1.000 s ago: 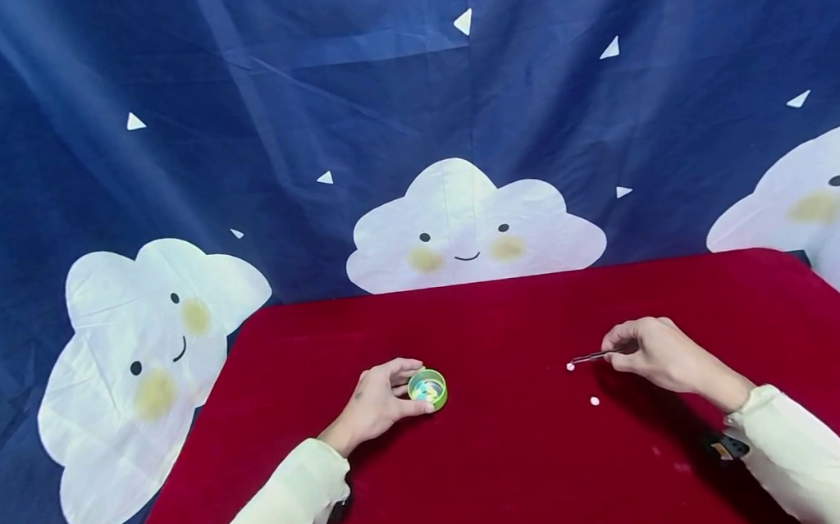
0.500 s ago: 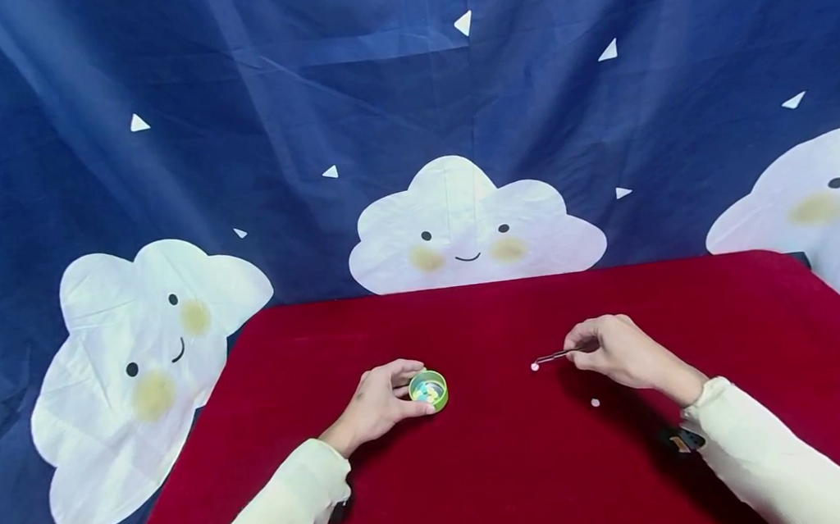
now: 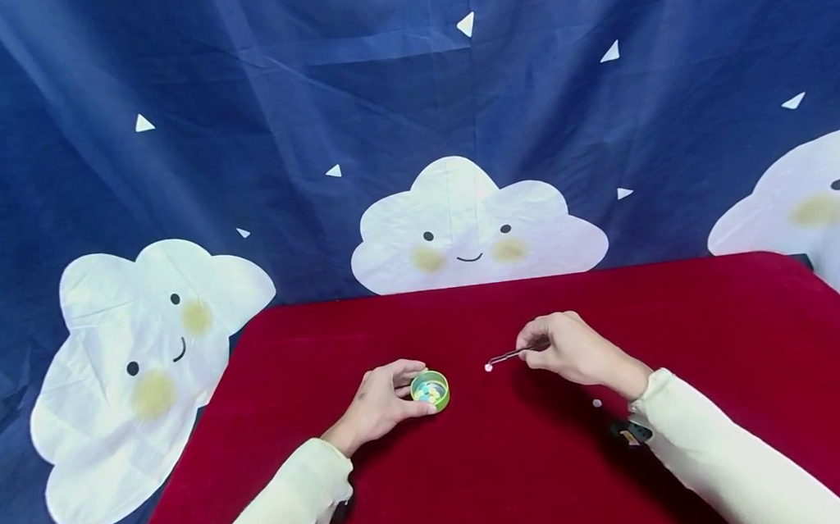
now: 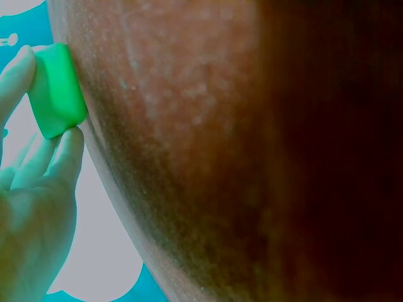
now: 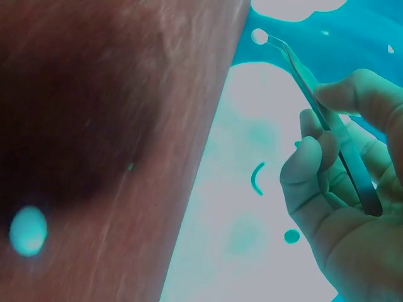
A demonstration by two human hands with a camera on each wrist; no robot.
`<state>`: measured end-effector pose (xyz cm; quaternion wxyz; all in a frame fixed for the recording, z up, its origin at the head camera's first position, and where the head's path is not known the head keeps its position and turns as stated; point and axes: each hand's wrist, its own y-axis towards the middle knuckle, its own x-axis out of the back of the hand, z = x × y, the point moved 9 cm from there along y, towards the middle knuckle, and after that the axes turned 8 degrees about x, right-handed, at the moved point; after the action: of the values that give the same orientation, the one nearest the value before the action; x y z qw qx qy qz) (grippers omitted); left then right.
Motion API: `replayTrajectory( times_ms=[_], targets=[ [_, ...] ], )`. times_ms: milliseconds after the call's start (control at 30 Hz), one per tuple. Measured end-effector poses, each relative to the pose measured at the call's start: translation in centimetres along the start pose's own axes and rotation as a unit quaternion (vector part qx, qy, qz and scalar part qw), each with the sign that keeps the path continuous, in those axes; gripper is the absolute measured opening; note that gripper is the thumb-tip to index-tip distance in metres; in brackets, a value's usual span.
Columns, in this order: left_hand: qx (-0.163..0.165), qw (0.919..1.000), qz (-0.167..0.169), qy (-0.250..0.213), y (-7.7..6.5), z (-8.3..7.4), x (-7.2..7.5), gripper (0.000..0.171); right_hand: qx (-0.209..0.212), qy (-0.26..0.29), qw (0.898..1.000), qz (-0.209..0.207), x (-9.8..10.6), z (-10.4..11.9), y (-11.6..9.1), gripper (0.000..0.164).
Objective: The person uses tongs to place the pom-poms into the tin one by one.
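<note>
My left hand grips a small round green container from its left side, thumb in front and fingers behind. Several small pale and coloured pieces lie inside the container. In the left wrist view the green container sits between thumb and fingers. My right hand pinches metal tweezers, whose bent tips hold a small white bead-like piece to the right of the container. The right wrist view shows the tweezers with the round piece at the tips.
Another small white piece lies on the red cloth-covered table, below the right hand; the right wrist view shows a pale oval piece on the cloth. Behind the table hangs a blue curtain with clouds.
My right hand has moved left across the table, carrying the tweezers and the white piece closer to the container. The left hand and container have stayed nearly still.
</note>
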<state>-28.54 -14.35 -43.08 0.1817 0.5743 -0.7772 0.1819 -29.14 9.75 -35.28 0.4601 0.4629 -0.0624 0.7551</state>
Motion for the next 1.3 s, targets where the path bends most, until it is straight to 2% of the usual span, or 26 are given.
replayTrajectory(
  times_ms=[400, 600, 967, 1300],
  targets=[
    [0.004, 1.0000, 0.003, 0.008, 0.0, 0.0, 0.0, 0.059, 0.021, 0.017, 0.999, 0.019, -2.3, 2.1, 2.7, 0.009],
    [0.002, 1.0000, 0.007, 0.000, 0.1, 0.0, 0.0, 0.061, 0.016, 0.026, 0.999, 0.033, -3.6, 2.7, 3.5, 0.007],
    [0.005, 1.0000, 0.006, 0.004, 0.1, 0.0, -0.1, 0.061, 0.012, 0.027, 0.998, 0.058, -5.4, 2.6, 3.3, 0.006],
    [0.011, 0.9999, 0.006, 0.001, 0.0, 0.1, 0.0, 0.061, 0.006, 0.033, 0.997, 0.064, -5.8, 2.3, 3.1, 0.005]
  ],
)
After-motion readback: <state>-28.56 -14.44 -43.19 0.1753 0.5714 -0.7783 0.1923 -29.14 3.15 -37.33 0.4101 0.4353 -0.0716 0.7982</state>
